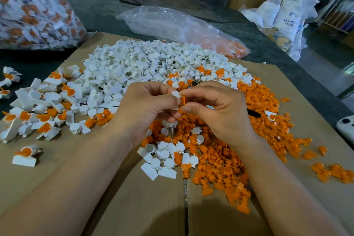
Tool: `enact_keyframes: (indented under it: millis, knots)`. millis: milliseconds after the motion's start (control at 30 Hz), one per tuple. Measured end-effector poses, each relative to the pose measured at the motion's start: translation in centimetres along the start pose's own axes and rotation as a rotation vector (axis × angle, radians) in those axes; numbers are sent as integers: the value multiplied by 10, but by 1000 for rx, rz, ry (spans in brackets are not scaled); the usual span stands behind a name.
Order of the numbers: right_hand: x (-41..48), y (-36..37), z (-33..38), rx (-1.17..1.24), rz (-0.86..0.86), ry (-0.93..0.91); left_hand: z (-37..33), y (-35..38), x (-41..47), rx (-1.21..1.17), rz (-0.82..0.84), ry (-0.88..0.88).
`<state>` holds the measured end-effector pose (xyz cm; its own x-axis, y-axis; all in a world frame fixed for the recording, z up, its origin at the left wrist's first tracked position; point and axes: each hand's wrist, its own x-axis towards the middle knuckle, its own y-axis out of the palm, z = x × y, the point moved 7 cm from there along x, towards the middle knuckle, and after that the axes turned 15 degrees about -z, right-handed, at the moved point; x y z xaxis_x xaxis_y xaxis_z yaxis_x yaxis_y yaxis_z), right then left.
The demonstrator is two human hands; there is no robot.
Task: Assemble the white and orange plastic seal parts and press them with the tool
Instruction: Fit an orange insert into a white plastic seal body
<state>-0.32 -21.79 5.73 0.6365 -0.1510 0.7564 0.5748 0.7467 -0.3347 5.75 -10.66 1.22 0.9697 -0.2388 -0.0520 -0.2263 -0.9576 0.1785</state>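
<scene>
My left hand (147, 107) pinches a small white seal part (175, 94) above the middle of the cardboard. My right hand (218, 109) pinches an orange seal part (183, 100) right against it, so the two parts touch between my fingertips. Beyond my hands lies a big heap of loose white parts (141, 63). To the right and below spreads a heap of orange parts (262, 105). Assembled white-and-orange seals (44, 105) lie scattered at the left. A dark tool (253, 113) lies partly hidden among the orange parts, right of my right hand.
All of it sits on flattened cardboard (134, 197) on a dark table (107, 9). A clear bag of finished seals (32, 7) stands at the back left. A mostly empty plastic bag (172, 23) lies behind the heaps. A white device (345, 127) sits at the right edge.
</scene>
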Motion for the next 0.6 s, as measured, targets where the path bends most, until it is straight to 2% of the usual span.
enact_keyframes:
  millis: [233, 300, 400, 500, 600]
  knots:
    - [0, 0, -1, -16, 31, 34, 0, -1, 0, -3, -13, 1]
    - [4, -6, -12, -83, 60, 167, -2, -3, 1, -24, -34, -1]
    - [8, -30, -41, -341, 78, 367, -5, -7, 2, -76, -57, 0]
    - [5, -44, -67, -609, 237, 463, -6, -9, 2, -102, -58, -3]
    - [-7, -42, -79, -758, 457, 525, -6, -7, 2, -109, -51, -4]
